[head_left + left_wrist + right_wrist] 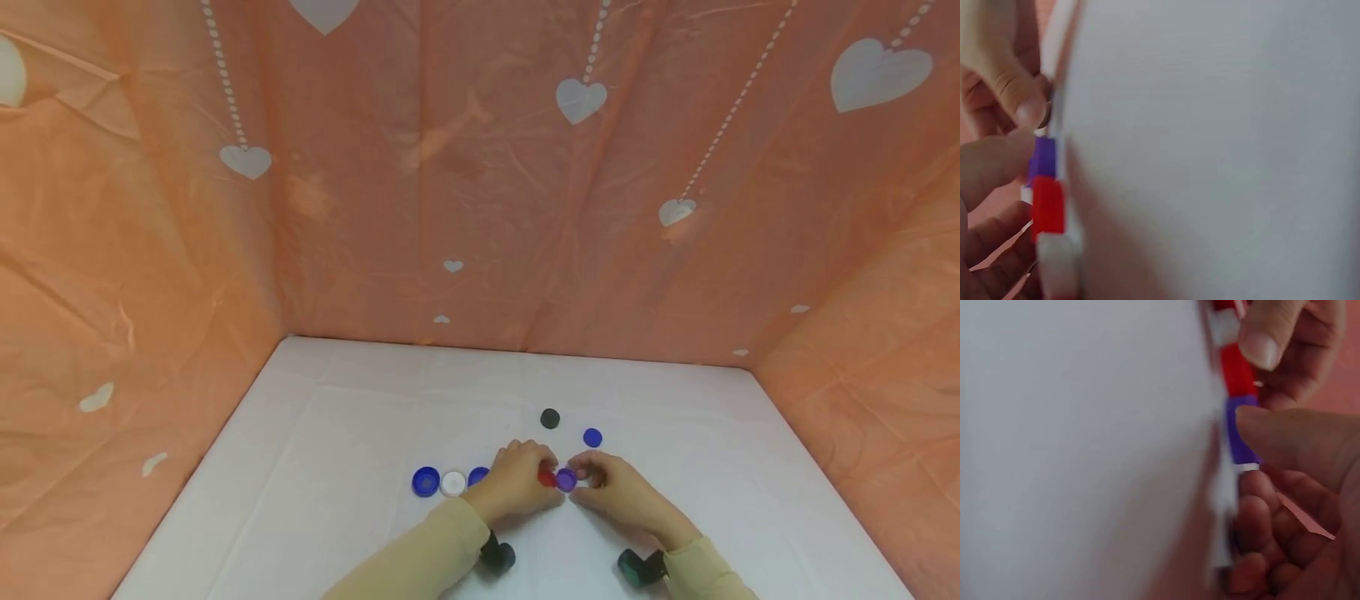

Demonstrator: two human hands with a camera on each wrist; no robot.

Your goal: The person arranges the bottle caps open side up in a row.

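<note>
A purple bottle cap (566,480) stands at the right end of a row of plastic caps. My right hand (618,493) pinches it from the right, the thumb (1285,434) pressed along its side in the right wrist view. Directly left of it, touching it, is a red bottle cap (547,477). My left hand (517,481) curls its thumb and index finger around the red cap, fingertips reaching to the purple one. Further left in the row lie a blue cap (477,476), partly hidden by my left hand, a white cap (453,483) and another blue cap (425,482).
Beyond my hands, a black cap (550,418) and a small blue cap (592,437) lie apart on the white table (337,408). Orange sheeting (510,208) with pale hearts walls the back and sides. Dark wrist cameras (641,568) sit at both sleeves.
</note>
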